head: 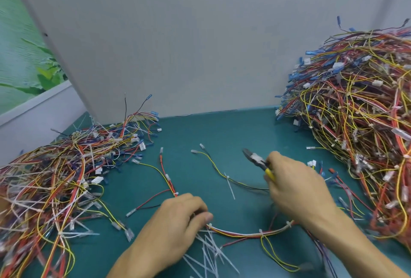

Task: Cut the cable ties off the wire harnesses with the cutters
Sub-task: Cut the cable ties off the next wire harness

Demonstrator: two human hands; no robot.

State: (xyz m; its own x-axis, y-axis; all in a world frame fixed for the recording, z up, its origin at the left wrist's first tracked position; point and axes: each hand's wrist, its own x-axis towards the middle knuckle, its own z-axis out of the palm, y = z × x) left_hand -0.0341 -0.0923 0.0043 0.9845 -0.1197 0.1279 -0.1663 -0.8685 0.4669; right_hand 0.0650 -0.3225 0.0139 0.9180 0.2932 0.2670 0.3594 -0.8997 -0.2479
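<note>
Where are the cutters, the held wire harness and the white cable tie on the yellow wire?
cutters (255, 158): head view, taped joint behind the blades.
wire harness (240, 232): head view, middle of the bundle.
cable tie (230, 187): head view, middle of its tail.

The scene is seen from a single wide-angle camera worn on the head, pointed forward and down onto the green tabletop (222, 131). The left hand (178, 215) and right hand (295, 186) are framed close, low in view; the grey panel (178, 44) is faced beyond, at the tabletop's far edge.
</note>
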